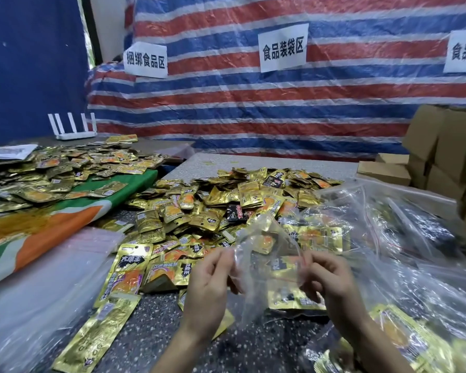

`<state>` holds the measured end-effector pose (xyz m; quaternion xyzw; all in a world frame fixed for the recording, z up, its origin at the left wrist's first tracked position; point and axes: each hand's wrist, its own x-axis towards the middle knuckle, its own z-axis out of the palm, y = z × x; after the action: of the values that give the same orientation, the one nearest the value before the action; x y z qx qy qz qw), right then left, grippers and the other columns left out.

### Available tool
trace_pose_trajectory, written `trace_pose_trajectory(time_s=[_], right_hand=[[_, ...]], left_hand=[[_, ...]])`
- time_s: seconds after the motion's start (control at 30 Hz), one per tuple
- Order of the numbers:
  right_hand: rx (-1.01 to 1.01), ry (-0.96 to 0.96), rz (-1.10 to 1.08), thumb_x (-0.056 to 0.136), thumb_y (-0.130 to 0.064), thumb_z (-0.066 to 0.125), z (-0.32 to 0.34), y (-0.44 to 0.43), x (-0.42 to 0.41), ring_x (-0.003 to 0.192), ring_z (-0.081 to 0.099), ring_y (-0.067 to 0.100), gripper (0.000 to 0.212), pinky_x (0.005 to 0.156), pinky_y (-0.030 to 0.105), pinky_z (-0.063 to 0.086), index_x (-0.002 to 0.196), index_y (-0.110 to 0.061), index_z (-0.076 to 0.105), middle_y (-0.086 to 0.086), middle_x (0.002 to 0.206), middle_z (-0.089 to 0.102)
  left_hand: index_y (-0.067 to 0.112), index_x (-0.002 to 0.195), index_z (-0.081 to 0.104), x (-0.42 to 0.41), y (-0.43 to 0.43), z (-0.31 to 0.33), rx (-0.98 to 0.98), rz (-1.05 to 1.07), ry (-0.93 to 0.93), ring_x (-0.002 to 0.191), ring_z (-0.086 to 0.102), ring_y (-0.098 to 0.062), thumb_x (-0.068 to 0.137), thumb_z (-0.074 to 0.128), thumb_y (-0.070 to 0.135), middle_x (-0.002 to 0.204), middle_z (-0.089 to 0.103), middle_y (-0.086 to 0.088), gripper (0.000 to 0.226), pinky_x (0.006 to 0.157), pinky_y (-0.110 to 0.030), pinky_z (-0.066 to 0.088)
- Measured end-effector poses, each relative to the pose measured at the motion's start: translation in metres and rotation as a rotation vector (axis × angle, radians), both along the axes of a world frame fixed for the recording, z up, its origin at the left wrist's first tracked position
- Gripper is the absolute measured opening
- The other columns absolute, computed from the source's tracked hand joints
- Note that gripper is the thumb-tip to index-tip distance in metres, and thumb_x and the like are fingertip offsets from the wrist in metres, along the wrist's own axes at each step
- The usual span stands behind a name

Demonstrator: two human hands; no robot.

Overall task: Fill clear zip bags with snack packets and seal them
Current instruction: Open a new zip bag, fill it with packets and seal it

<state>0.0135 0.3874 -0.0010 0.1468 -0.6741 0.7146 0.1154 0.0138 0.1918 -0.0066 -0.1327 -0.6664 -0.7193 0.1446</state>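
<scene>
Forearms reach forward side by side; left hand (209, 282) and right hand (327, 281) curled, fingertips pinching clear zip bag (265, 255).

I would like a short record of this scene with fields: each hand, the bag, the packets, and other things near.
left hand: pinches the zip bag at its left edge
right hand: pinches the same bag at its right edge
zip bag: clear, held above the table; contents unclear, packets show through it
packets: gold, loose pile on the table behind the hands
empty bags: stack at the left
filled bags: heap at the right
boxes: cardboard, far right
</scene>
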Motion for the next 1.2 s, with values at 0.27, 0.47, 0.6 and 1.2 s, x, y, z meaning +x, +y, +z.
trace_pose_trajectory(time_s=[0.27, 0.47, 0.6, 1.2], right_hand=[[0.355, 0.577, -0.312, 0.075, -0.005, 0.067, -0.003, -0.007, 0.011, 0.057, 0.046, 0.011, 0.034, 0.044, 0.025, 0.039, 0.102, -0.026, 0.065, -0.008, 0.107, 0.061], [0.572, 0.658, -0.118, 0.087, -0.018, 0.065, 0.010, 0.002, 0.007, 0.068, 0.063, 0.013, 0.008, 0.046, 0.025, 0.045, 0.089, -0.015, 0.072, -0.011, 0.100, 0.069], [0.693, 0.584, -0.129, 0.085, -0.009, 0.066, 0.036, 0.000, -0.001, 0.060, 0.058, 0.006, 0.011, 0.045, 0.024, 0.043, 0.081, -0.019, 0.067, -0.014, 0.073, 0.062], [1.037, 0.268, 0.160, 0.093, -0.031, 0.063, 0.111, -0.001, -0.026, 0.072, 0.061, 0.004, 0.015, 0.061, 0.015, 0.045, 0.081, -0.027, 0.070, -0.016, 0.077, 0.065]], left_hand=[[0.022, 0.062, 0.055, 0.000, 0.014, 0.013, 0.094, -0.066, 0.016, 0.053, 0.049, -0.013, 0.099, 0.051, 0.041, 0.058, 0.052, -0.002, 0.042, 0.054, -0.023, 0.045], [0.016, 0.066, 0.057, -0.027, 0.018, 0.023, 0.158, -0.143, -0.059, 0.052, 0.050, -0.017, 0.096, 0.054, 0.043, 0.060, 0.052, -0.004, 0.040, 0.050, -0.030, 0.046], [0.008, 0.079, 0.063, -0.081, 0.006, 0.031, 0.113, -0.015, -0.077, 0.062, 0.061, -0.014, 0.101, 0.044, 0.041, 0.070, 0.065, -0.002, 0.043, 0.056, -0.022, 0.052], [0.043, 0.143, 0.046, -0.208, -0.029, -0.036, -1.193, 0.502, -0.212, 0.138, 0.036, -0.022, 0.096, 0.057, 0.025, 0.144, 0.048, 0.000, 0.052, 0.117, -0.053, 0.017]])
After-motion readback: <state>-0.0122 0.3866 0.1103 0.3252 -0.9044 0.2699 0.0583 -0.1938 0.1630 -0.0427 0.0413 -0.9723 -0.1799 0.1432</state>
